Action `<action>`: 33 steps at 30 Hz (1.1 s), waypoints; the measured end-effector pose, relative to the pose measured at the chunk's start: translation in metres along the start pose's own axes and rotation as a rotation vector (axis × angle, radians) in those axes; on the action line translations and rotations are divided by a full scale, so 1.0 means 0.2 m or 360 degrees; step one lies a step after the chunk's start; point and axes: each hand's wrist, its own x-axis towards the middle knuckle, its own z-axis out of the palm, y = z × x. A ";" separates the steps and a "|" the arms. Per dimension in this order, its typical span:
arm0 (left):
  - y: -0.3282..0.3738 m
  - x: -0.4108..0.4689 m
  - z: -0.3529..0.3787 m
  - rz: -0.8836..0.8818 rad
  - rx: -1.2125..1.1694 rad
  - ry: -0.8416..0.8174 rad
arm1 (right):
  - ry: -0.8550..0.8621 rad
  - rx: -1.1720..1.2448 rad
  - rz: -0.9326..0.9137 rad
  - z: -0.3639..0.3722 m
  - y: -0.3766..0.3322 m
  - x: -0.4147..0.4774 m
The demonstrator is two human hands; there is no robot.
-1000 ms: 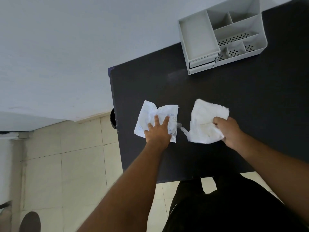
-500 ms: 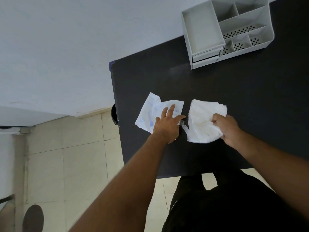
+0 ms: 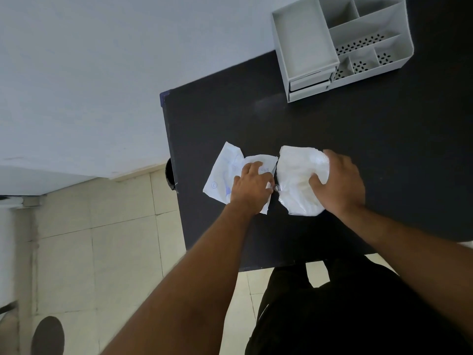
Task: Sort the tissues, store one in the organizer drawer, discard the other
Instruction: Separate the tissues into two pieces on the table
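Tightly round crumpled tissue [image 3: 297, 180], right hand [image 3: 337, 183]; left hand [image 3: 252, 187] maybe pinching printed tissue [image 3: 226, 172]

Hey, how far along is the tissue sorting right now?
Nothing stored or discarded yet: the organizer drawers look closed. In hand: right hand grips the plain tissue, left hand rests on the printed tissue, both on the table. Left: store one, discard the other.

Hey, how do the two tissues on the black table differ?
The printed tissue carries faint blue markings; the plain tissue is unmarked white. The printed tissue lies fairly flat under the left hand; the plain tissue is bunched up, gripped by the right hand. Both are crumpled and rest on the table.
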 end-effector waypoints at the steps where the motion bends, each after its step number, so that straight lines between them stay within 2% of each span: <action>1: 0.00 0.00 0.00 0.0000 -0.0011 0.0004 | 0.0018 -0.0032 -0.0018 0.01 0.00 0.00; 4: 0.00 0.00 0.01 0.0007 -0.0041 0.0022 | 0.0094 -0.0172 -0.0091 0.02 -0.01 -0.02; 7: 0.00 0.00 0.00 0.0006 -0.0099 0.0015 | 0.0155 -0.0191 -0.0334 0.03 -0.05 -0.04; 8: 0.00 0.00 0.00 0.0004 -0.0123 0.0008 | 0.0048 -0.0100 -0.0412 0.04 -0.07 -0.05; 10: 0.00 0.00 -0.01 -0.0007 -0.0164 -0.0002 | -0.0376 0.0112 -0.0453 0.06 -0.11 -0.06; 12: 0.00 0.00 -0.01 -0.0017 -0.0197 -0.0012 | -0.0635 0.0070 -0.0481 0.10 -0.15 -0.08; 15: -0.01 0.00 -0.02 -0.0031 -0.0241 -0.0055 | -0.0513 -0.0109 -0.0472 0.15 -0.17 -0.08; 19: -0.03 0.00 -0.02 -0.0063 -0.0305 -0.0071 | -0.0497 -0.0238 -0.0399 0.17 -0.18 -0.05; 28: -0.08 0.00 -0.04 -0.0247 -0.0232 0.0004 | -0.0502 0.0026 -0.0308 0.18 -0.11 -0.02; 33: -0.09 -0.02 -0.04 -0.0182 -0.0257 -0.0033 | -0.0463 0.0179 -0.0316 0.18 -0.09 -0.03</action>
